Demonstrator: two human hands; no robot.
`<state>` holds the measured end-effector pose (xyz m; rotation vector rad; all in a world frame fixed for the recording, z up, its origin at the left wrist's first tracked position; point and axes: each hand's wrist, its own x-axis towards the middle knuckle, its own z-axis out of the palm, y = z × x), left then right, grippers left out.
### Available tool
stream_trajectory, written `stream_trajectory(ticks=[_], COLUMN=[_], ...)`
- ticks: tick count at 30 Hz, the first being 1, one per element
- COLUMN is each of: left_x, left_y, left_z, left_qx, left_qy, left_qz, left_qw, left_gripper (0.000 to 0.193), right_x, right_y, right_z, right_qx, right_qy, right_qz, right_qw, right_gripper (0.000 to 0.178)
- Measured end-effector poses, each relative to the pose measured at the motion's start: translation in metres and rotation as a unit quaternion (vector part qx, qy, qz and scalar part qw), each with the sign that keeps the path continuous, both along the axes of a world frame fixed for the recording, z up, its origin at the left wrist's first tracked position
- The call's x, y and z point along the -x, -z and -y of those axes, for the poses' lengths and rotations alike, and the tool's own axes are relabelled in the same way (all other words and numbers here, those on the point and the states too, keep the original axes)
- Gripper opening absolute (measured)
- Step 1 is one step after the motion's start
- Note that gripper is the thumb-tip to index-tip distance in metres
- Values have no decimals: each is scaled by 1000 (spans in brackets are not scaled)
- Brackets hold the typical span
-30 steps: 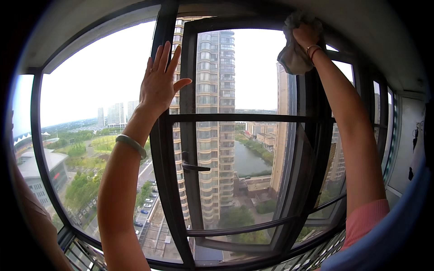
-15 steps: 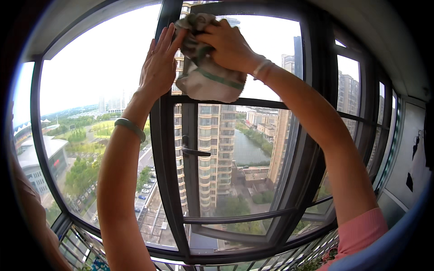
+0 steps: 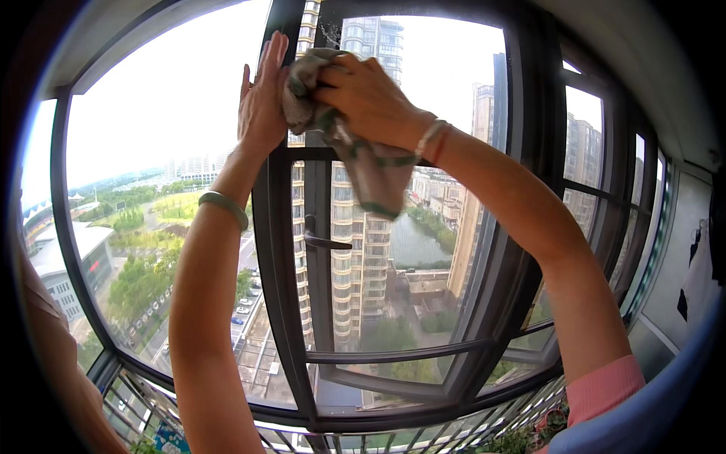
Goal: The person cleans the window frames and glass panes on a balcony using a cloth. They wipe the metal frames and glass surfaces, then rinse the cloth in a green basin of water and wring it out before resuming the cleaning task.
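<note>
A crumpled light cloth with green stripes (image 3: 378, 174) is bunched in my right hand (image 3: 370, 98), its loose end hanging down in front of the window's crossbar. The upper part of the cloth presses toward the dark window frame (image 3: 276, 227) and the pane beside it. My left hand (image 3: 262, 110) rests on the upright of that frame, fingers stretched upward and nothing held. A green bangle (image 3: 224, 208) circles my left wrist. Below the cloth, a dark window handle (image 3: 327, 242) sticks out from the frame. Whitish marks or drops show on the glass above the cloth.
Large panes (image 3: 159, 113) curve around on the left, and more framed windows (image 3: 586, 144) run along the right. A metal railing (image 3: 378, 440) crosses low down, with potted plants (image 3: 548, 427) near it. Dark clothing hangs at the far right. Tall buildings stand outside.
My right hand has moved down slightly with the cloth, whose hanging end now reaches below the crossbar. My left hand has shifted a little, still on the upright.
</note>
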<state>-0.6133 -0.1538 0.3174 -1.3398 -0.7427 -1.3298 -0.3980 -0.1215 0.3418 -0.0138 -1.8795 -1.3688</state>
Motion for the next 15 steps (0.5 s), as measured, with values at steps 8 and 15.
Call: stream_trajectory(ticks=[8,15], left_x=[0,2], left_y=[-2,-1], left_z=[-3,-12], left_qx=[-38,-5], left_qy=[-57,26], left_qz=[3,26], left_qw=[998,999], left_gripper=[56,54], right_x=[-80,-49], right_y=[23,12], right_z=[9,-5], right_qx=[7,-52], right_qy=[66,19], right_qz=[54,60], right_qw=[996,997], right_gripper=[32,23])
